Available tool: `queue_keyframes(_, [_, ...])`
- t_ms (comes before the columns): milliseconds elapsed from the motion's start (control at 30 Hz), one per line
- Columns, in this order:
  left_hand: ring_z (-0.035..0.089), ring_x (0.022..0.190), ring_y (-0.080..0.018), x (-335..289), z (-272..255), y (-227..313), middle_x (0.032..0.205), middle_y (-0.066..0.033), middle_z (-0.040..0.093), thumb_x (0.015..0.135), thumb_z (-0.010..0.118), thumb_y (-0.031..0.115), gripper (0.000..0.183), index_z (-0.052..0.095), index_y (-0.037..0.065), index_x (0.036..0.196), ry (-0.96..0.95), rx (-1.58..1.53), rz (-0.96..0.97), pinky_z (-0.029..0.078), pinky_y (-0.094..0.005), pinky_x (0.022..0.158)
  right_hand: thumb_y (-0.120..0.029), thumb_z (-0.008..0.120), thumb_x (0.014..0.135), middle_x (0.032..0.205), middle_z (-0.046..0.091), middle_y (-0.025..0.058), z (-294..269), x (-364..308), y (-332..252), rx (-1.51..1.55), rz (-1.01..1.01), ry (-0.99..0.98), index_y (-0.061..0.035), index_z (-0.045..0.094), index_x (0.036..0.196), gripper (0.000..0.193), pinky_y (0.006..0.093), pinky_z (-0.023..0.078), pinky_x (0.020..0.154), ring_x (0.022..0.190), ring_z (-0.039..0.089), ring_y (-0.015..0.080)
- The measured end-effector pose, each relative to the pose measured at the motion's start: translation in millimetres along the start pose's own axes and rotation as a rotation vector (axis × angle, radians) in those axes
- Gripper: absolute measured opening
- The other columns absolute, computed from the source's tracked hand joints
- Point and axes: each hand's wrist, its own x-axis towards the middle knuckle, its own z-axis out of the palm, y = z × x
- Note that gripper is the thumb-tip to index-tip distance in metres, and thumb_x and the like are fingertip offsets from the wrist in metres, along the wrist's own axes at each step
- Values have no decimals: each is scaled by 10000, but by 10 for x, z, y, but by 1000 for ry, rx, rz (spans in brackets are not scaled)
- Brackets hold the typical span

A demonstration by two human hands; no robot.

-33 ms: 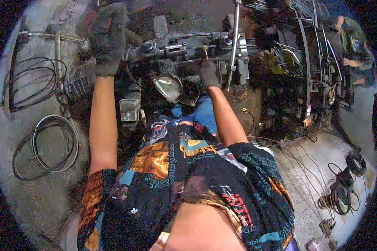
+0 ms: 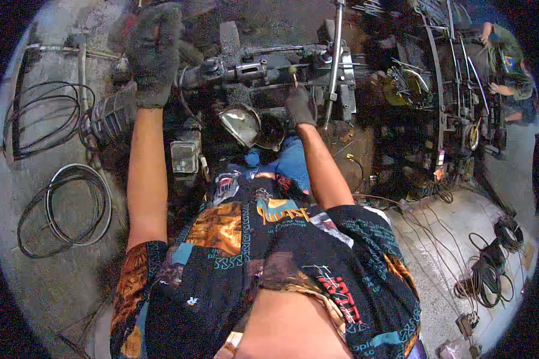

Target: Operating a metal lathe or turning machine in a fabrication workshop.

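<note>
My left hand (image 2: 153, 63), in a dark glove, is raised at the upper left by the machine. Its fingers look curled, but the dark glove hides what they hold, if anything. My right hand (image 2: 301, 106), also gloved, is closed around a short handle (image 2: 293, 72) whose light tip sticks up past the fingers. It is at the near side of the machine (image 2: 251, 70), a greasy metal assembly with a bar and bolts. Left of that hand, a tilted metal pan (image 2: 241, 125) hangs at the machine's front.
A long steel rod (image 2: 336, 54) slants up just right of my right hand. A clear box (image 2: 184, 157) is below the machine. Coiled cable (image 2: 78, 206) lies on the left floor; black cords (image 2: 488, 269) lie at the right. Another person (image 2: 509, 72) is at the far right.
</note>
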Motion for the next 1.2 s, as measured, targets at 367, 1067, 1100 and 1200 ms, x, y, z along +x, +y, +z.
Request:
queue_keyframes(367, [688, 695, -220, -146, -157, 39, 965, -78, 647, 994, 614, 166, 203, 640, 27, 1140, 60, -289, -103, 569, -346, 620, -141, 580, 868, 853, 670, 258, -540, 48, -1467, -103, 90, -174, -16, 607, 909, 134, 563, 494, 718, 859, 658, 469])
queue_keyframes(1067, [649, 803, -118, -29, -104, -168, 927, -35, 704, 965, 667, 172, 170, 705, 46, 1073, 153, -15, 106, 534, -275, 721, -163, 570, 890, 881, 670, 263, -220, -33, -1073, -123, -30, -98, -38, 641, 937, 151, 534, 503, 683, 843, 659, 460])
queue_keyframes(1100, [648, 802, -117, -59, -134, -177, 925, -35, 703, 965, 667, 172, 171, 705, 46, 1073, 152, -24, 80, 533, -275, 720, -162, 565, 900, 876, 667, 264, -275, -45, -1210, -106, -59, -122, -40, 638, 940, 148, 541, 500, 685, 840, 653, 469])
queue_keyframes(1200, [646, 799, -115, -67, -138, -199, 917, -35, 700, 965, 666, 173, 172, 704, 44, 1072, 149, -46, 69, 530, -275, 717, -192, 563, 916, 857, 654, 270, -313, -52, -1336, -19, -105, -40, -47, 625, 949, 161, 550, 492, 681, 825, 632, 492])
